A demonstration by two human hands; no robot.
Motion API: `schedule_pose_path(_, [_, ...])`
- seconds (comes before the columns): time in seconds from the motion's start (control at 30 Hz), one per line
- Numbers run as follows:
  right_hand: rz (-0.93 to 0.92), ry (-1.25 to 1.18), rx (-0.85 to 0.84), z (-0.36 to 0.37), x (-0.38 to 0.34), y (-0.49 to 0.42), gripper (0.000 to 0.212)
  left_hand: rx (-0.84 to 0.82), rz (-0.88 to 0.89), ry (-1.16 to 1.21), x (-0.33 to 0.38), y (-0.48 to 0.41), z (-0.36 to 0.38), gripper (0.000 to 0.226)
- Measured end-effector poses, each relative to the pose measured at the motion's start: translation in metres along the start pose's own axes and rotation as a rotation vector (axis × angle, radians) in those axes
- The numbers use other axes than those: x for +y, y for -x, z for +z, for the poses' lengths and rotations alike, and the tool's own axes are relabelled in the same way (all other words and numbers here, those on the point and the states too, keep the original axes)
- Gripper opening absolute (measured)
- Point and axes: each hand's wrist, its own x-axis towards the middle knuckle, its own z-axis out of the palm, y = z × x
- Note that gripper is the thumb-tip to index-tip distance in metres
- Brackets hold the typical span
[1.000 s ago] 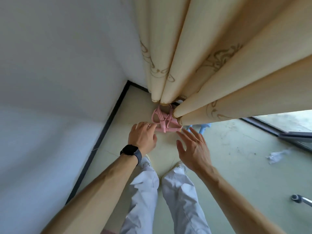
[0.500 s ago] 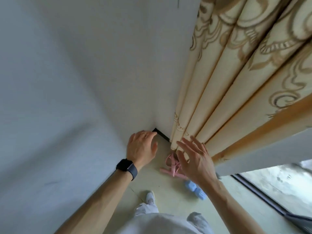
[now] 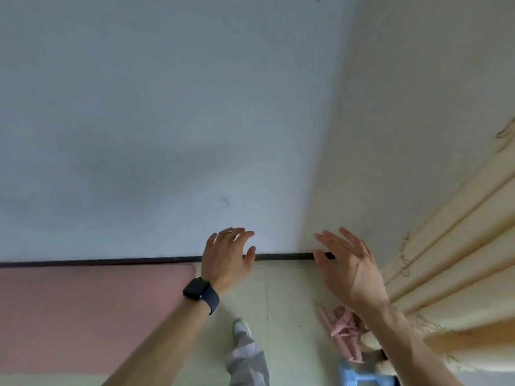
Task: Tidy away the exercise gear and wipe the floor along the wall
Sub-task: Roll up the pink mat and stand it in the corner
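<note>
Exercise gear (image 3: 344, 331), a pink tangle of straps, lies on the floor (image 3: 287, 302) near the corner of the room, at the foot of the curtain (image 3: 446, 260) and partly hidden behind the right arm (image 3: 404, 338). A blue piece (image 3: 362, 376) lies just beside it at the lower edge of the view; it is too cut off to identify. A pink mat (image 3: 83, 316) lies flat along the dark skirting (image 3: 111, 261) on the left. Both hands are raised in front of the wall (image 3: 167, 107), well apart from the gear. The left hand (image 3: 227, 260), with a watch (image 3: 199, 291) at the wrist and a ring (image 3: 230, 233) on one finger, has a wide grip, fingers spread, holding nothing. The right hand (image 3: 348, 266) also has a wide grip, fingers splayed, empty. A shoe (image 3: 241, 328) and a grey trouser leg (image 3: 248, 363) show between the arms.
</note>
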Motion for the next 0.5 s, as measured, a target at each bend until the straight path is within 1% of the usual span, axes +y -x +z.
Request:
schedule_pose_path(0.17, [-0.262,-0.124,-0.104,0.034,-0.093,0.015,0.041,0.092,-0.284,-0.098,-0.074,0.106,-0.057,0.042])
schedule_pose_path(0.27, [-0.416,-0.188,-0.179,0.054,-0.158,0.032,0.045,0.152,-0.451,-0.123,-0.117,0.172,-0.090,0.040])
schedule_pose_path(0.4, [-0.631,-0.228,-0.268,0.081,-0.250,0.063,0.047,0.213,-0.651,-0.143,-0.171,0.265,-0.128,0.047])
schedule_pose_path(0.5, [-0.743,-0.256,-0.302,0.099,-0.322,0.097,0.048,0.270,-0.778,-0.154,-0.207,0.341,-0.159,0.047])
